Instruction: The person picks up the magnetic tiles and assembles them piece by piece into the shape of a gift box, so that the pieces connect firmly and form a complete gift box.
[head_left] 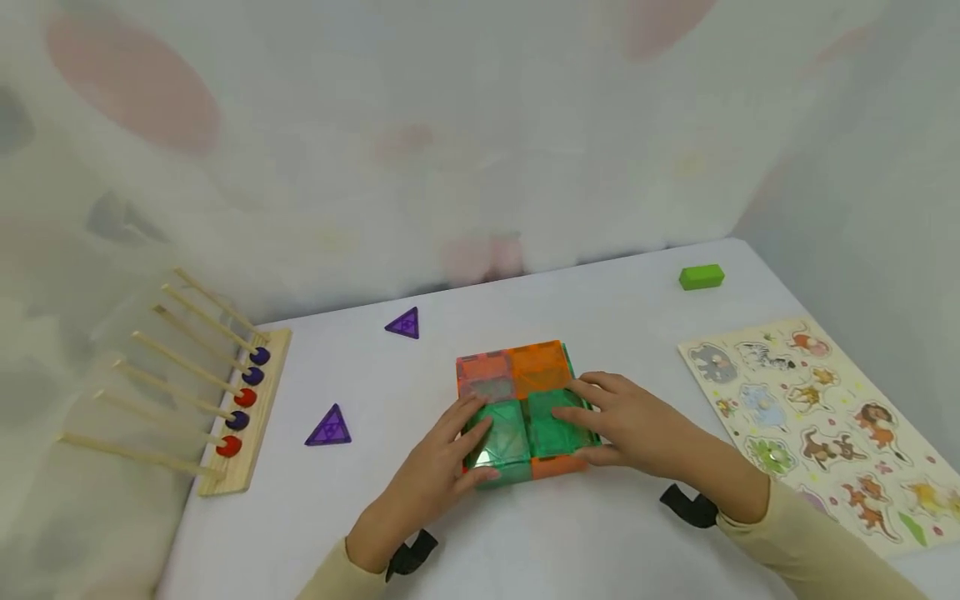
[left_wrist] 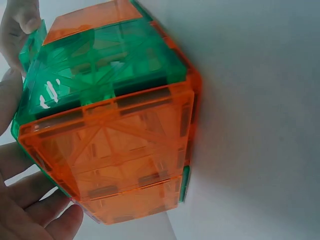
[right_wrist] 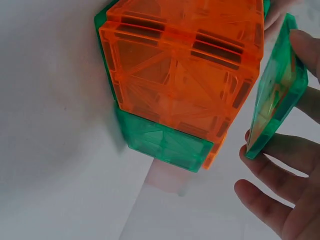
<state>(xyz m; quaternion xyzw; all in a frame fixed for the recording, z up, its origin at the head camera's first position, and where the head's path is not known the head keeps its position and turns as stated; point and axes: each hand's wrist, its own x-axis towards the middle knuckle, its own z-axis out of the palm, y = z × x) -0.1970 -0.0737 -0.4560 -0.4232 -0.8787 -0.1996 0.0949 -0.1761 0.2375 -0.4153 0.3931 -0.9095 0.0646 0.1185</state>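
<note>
A box of see-through magnetic tiles [head_left: 542, 365], in orange, pink and green, stands in the middle of the table. My left hand [head_left: 431, 471] rests on its left side with the fingers spread over a green top tile [head_left: 501, 432]. At the front right, my right hand [head_left: 633, 425] pinches a green square magnetic tile [right_wrist: 278, 92] by its edge, between thumb and fingers. That tile is tilted and apart from the orange side [right_wrist: 170, 75] in the right wrist view. Orange and green walls [left_wrist: 115, 145] fill the left wrist view.
Two purple triangle tiles [head_left: 328, 427] [head_left: 404, 323] lie left of the box. A wooden peg stand [head_left: 258, 417] with red and dark blue beads is at the far left. A green block [head_left: 702, 277] lies at the back right, behind an animal puzzle board [head_left: 738, 354].
</note>
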